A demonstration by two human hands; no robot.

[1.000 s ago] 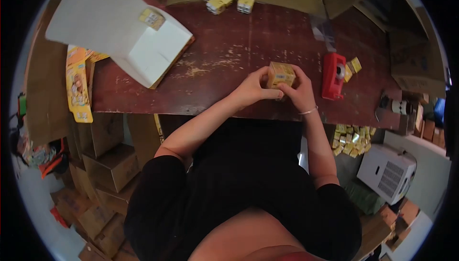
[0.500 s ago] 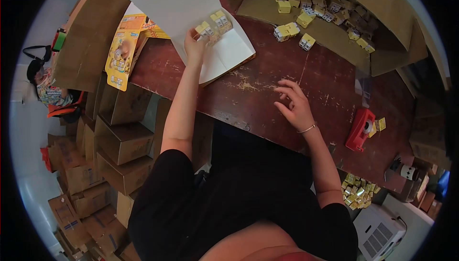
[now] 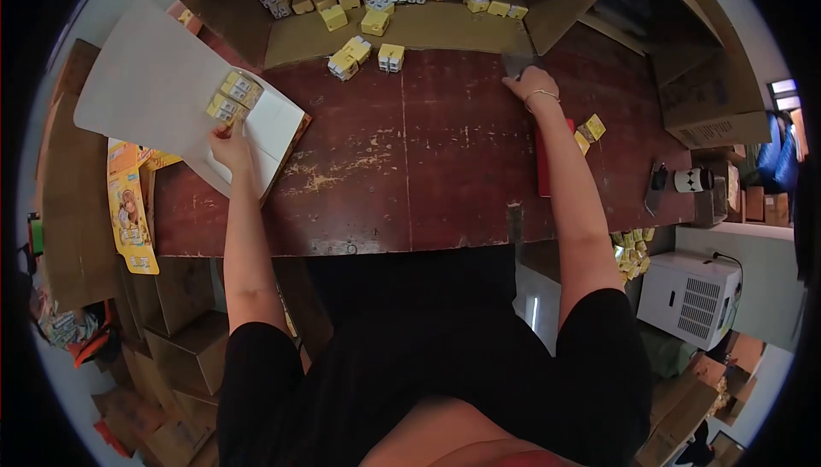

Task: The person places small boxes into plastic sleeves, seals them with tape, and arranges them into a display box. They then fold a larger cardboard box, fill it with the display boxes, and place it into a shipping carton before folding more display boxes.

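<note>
The small yellow packs [image 3: 227,108] sit inside the open white box [image 3: 269,121] near the left edge of the counter [image 3: 359,168]; light, level pressure would best keep them aligned. The left hand [image 3: 231,149] has curled fingers at the nearest pack, grip unclear; farther off, the right hand [image 3: 537,84] reaches a clear plastic piece [image 3: 516,63], finger closure hidden.

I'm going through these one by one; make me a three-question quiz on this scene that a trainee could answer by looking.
1. Which hand is at the open white box: A) left, B) right or C) neither?
2. True or false: the right forearm crosses in front of part of a red object.
3. Fill in the colour: the small boxes in the brown carton are mostly white and ____.

Key: 1. A, the left hand; 2. True; 3. yellow.
</note>
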